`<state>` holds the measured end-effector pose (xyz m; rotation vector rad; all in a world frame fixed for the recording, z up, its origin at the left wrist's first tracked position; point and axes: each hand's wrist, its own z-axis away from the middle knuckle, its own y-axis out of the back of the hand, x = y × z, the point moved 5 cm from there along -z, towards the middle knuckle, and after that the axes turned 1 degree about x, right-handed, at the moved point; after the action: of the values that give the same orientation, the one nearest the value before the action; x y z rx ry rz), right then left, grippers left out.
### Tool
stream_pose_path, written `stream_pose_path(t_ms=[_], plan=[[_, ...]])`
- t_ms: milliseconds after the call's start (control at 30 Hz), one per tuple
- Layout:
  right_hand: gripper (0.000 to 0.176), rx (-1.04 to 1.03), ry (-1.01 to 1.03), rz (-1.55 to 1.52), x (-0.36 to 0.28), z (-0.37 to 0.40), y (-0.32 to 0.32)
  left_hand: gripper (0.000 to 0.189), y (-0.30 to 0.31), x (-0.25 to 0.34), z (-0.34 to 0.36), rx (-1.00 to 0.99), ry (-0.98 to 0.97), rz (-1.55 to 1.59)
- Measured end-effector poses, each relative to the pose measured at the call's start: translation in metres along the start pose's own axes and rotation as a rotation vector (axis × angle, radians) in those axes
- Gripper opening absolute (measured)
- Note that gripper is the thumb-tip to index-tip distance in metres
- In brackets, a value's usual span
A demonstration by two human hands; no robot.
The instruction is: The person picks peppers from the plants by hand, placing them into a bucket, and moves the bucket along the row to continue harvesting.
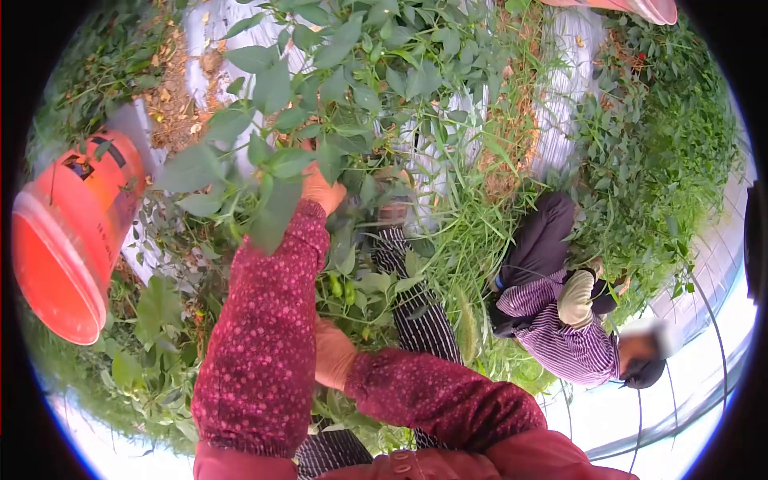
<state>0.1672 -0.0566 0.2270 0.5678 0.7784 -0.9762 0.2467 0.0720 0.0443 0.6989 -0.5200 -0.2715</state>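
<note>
My left hand [322,192] reaches up into a leafy pepper plant [276,84], at the end of a maroon flowered sleeve. Leaves cover most of its fingers. Lower down, my right hand [334,353] crosses beneath my left forearm, which hides its fingers, so I cannot tell what it holds. Just above the right hand, green peppers [342,289] hang among leaves. My striped trouser leg [424,308] extends past them to the right.
An orange-red bucket [100,212] is tilted at the left, its mouth facing me. Another bucket [632,6] shows at the top edge. On the right a person in a striped shirt [552,328] crouches beside plants. White plastic sheeting [570,88] and grass [472,264] run between rows.
</note>
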Motion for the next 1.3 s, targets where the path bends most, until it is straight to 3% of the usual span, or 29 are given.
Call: stream_pose_path(t_ms=[33,100,133,200,300,333,400,467,567,633,733,800,833,900,967,1067,1100,1167,1300], plan=[[0.036,0.0,-0.003,-0.012,0.003,0.001,-0.002,0.067,-0.012,-0.005,-0.001,-0.011,0.0,-0.006],[0.04,-0.034,-0.112,-0.103,0.003,0.002,0.004,0.049,-0.026,-0.028,-0.002,0.183,0.24,0.3],[0.04,-0.028,-0.111,-0.109,0.001,0.003,0.01,0.049,-0.025,-0.028,-0.002,0.18,0.235,0.294],[0.044,-0.04,-0.077,0.233,-0.009,0.006,0.032,0.031,0.001,-0.015,0.008,-0.089,0.201,0.067],[0.044,-0.054,-0.021,0.139,-0.021,0.017,0.078,0.016,-0.005,-0.023,0.032,-0.03,0.028,0.024],[0.044,-0.053,-0.013,0.132,-0.02,0.022,0.091,0.015,-0.004,-0.021,0.042,-0.13,-0.108,-0.087],[0.038,0.015,0.096,-0.092,-0.019,0.035,0.121,0.016,0.019,-0.017,0.068,-0.053,-0.107,0.01],[0.026,0.019,-0.029,-0.626,0.003,0.043,0.15,0.021,0.017,-0.025,0.095,0.045,-0.117,0.075],[0.017,0.368,-0.392,-0.873,0.045,0.047,0.183,0.024,0.033,-0.023,0.137,0.177,-0.214,0.161],[0.017,0.465,-0.449,-0.83,0.052,0.037,0.204,0.028,0.037,-0.022,0.157,0.209,-0.229,0.183],[0.018,0.418,-0.411,-0.81,0.048,0.014,0.187,0.032,0.031,-0.021,0.176,0.222,-0.223,0.153],[0.023,0.153,-0.396,-0.48,0.047,-0.004,0.155,0.032,0.032,-0.016,0.184,0.219,-0.227,0.147],[0.032,0.137,-0.328,-0.231,0.047,-0.008,0.142,0.031,0.033,-0.013,0.186,0.219,-0.238,0.135],[0.037,0.109,-0.403,0.035,0.038,-0.007,0.126,0.031,0.035,-0.008,0.192,0.243,-0.243,0.123],[0.034,0.107,-0.391,0.028,0.033,-0.002,0.113,0.031,0.031,-0.005,0.199,0.184,-0.241,0.1],[0.026,0.307,-0.361,0.117,0.014,0.024,0.107,0.028,0.034,-0.006,0.206,0.186,-0.227,0.144],[0.026,0.305,-0.364,0.125,0.008,0.031,0.104,0.027,0.034,-0.006,0.207,0.184,-0.223,0.16],[0.02,0.305,-0.272,-0.175,-0.008,0.041,0.098,0.027,0.031,-0.007,0.214,0.153,-0.225,0.184],[0.017,0.141,-0.015,-0.024,-0.044,0.059,0.07,0.027,0.024,-0.007,0.231,0.037,-0.285,0.174]])
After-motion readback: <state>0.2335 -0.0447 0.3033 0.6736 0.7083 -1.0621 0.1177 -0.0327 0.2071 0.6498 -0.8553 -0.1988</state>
